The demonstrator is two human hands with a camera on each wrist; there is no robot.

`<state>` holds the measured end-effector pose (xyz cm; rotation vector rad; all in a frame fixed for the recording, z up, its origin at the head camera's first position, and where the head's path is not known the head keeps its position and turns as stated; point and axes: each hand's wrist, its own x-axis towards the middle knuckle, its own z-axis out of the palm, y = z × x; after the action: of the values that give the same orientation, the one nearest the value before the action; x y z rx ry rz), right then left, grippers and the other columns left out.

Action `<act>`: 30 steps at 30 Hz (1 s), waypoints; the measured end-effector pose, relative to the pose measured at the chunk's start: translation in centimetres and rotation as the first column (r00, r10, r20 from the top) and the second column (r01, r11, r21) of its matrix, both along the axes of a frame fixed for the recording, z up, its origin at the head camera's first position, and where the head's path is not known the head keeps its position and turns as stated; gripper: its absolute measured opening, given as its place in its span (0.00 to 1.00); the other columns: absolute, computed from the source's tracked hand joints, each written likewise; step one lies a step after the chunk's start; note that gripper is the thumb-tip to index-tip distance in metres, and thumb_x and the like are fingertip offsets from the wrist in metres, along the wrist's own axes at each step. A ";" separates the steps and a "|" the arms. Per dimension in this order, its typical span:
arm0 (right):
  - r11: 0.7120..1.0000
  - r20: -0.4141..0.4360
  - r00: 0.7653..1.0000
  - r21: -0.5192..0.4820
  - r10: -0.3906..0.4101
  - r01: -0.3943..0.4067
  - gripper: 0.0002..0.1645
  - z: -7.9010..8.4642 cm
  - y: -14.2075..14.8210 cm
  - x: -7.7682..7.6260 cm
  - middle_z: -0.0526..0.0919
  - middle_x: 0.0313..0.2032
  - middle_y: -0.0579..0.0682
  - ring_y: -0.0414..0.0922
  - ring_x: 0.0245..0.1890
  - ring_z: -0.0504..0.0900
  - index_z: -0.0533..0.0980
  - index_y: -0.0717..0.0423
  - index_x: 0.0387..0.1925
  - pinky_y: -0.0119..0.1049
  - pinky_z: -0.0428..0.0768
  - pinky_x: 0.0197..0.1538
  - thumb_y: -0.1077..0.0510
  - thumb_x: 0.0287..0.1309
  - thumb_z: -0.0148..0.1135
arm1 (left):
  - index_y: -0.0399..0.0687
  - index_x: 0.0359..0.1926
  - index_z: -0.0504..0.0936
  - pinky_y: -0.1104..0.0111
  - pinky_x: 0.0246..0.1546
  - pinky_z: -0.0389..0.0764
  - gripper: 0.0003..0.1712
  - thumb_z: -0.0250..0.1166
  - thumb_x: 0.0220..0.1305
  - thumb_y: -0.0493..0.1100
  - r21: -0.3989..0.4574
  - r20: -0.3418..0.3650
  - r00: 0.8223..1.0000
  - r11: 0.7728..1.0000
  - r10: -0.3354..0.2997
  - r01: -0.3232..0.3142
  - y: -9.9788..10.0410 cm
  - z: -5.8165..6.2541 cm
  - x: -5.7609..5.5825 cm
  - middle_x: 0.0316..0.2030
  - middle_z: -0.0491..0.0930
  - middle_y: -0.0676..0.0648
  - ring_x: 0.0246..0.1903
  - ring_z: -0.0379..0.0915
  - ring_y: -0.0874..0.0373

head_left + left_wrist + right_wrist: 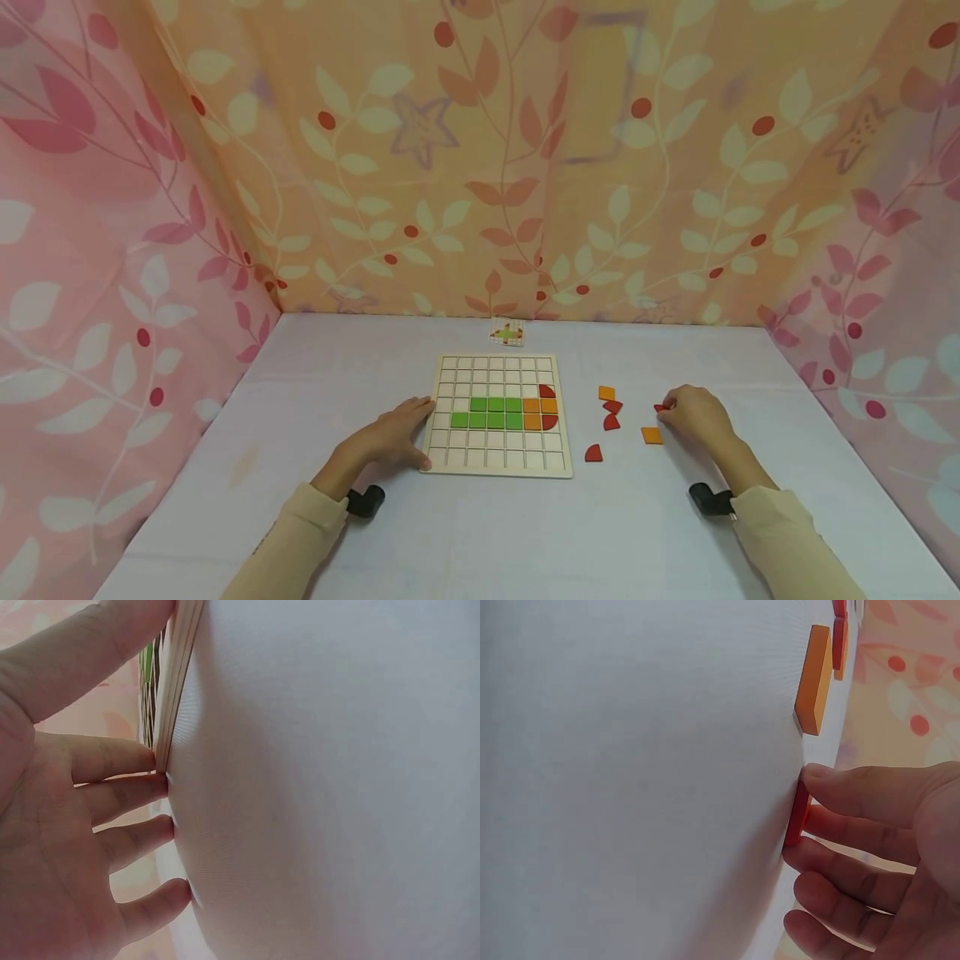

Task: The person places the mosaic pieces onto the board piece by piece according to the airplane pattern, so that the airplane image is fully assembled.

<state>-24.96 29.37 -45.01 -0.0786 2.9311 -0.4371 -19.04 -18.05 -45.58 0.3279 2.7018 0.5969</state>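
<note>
A wooden grid board [495, 462] lies on the white table, bearing several green square tiles [495, 412], 3 orange square tiles [532, 421] and 2 red quarter-round tiles [548, 392] at its right side. My left hand [388, 435] touches the board's left edge, thumb near the front corner and fingers fairly straight. In the left wrist view, thumb and index finger [112, 759] meet the board's side [180, 682]. To the right of the board, my right hand [697, 414] pinches a red tile [798, 814] between thumb and fingertips, at the tabletop.
Between board and right hand lie loose red tiles [594, 453] and an orange tile [607, 392]. Another orange tile [652, 436] lies just beside the right hand. A small pattern card [507, 332] lies behind the board. Floral curtains [480, 167] enclose the table's back and sides.
</note>
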 end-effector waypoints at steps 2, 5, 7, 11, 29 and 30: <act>1.000 -0.004 1.000 0.000 0.001 -0.001 0.16 0.1 0.0 0.1 0.84 0.34 0.60 0.55 0.35 0.78 0.82 0.68 0.39 0.53 0.78 0.45 0.57 0.55 0.67 | 0.41 0.73 0.58 0.42 0.71 0.53 0.57 0.79 0.45 0.47 -0.002 0.002 1.000 1.000 0.005 -0.005 0.0 0.0 0.0 0.75 0.55 0.40 0.75 0.45 0.40; 1.000 -0.010 1.000 -0.003 0.004 -0.004 0.16 0.1 0.0 0.1 0.84 0.33 0.61 0.55 0.35 0.78 0.82 0.69 0.39 0.53 0.78 0.44 0.58 0.55 0.67 | 0.42 0.74 0.58 0.42 0.71 0.53 0.57 0.79 0.45 0.48 -0.001 0.003 1.000 1.000 0.010 -0.010 0.1 0.0 0.1 0.75 0.54 0.40 0.75 0.45 0.41; 1.000 -0.014 1.000 -0.008 0.000 0.000 0.16 0.1 0.0 0.1 0.85 0.33 0.61 0.55 0.35 0.78 0.82 0.68 0.39 0.53 0.78 0.45 0.58 0.55 0.67 | 0.42 0.74 0.58 0.42 0.71 0.53 0.58 0.79 0.45 0.48 0.004 0.006 1.000 1.000 0.013 -0.013 0.2 0.0 0.1 0.75 0.54 0.40 0.76 0.45 0.41; 1.000 -0.022 1.000 -0.010 0.004 -0.004 0.15 0.2 0.0 0.1 0.85 0.33 0.61 0.55 0.35 0.78 0.82 0.68 0.39 0.53 0.78 0.44 0.58 0.55 0.67 | 0.42 0.74 0.58 0.42 0.71 0.53 0.58 0.79 0.45 0.48 0.011 0.006 1.000 1.000 0.015 -0.015 0.2 -0.1 0.1 0.75 0.54 0.40 0.76 0.45 0.41; 1.000 0.004 1.000 -0.031 -0.003 0.003 0.17 0.2 0.1 0.1 0.84 0.34 0.61 0.53 0.34 0.78 0.82 0.68 0.40 0.51 0.79 0.43 0.57 0.55 0.67 | 0.39 0.73 0.58 0.40 0.70 0.53 0.58 0.78 0.46 0.48 0.000 0.006 1.000 1.000 -0.018 0.018 -0.2 -0.2 -0.4 0.75 0.53 0.39 0.76 0.44 0.40; 0.999 0.004 1.000 -0.037 -0.001 0.002 0.17 0.2 0.1 0.1 0.84 0.34 0.61 0.53 0.34 0.78 0.82 0.68 0.40 0.52 0.79 0.44 0.57 0.55 0.67 | 0.39 0.73 0.58 0.40 0.71 0.53 0.58 0.78 0.46 0.48 -0.001 0.008 1.000 1.000 -0.017 0.017 -0.2 -0.3 -0.4 0.75 0.53 0.39 0.76 0.44 0.41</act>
<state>-24.87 29.46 -44.84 -0.0802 2.9194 -0.4905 -19.41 -18.27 -45.84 0.3478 2.6887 0.5913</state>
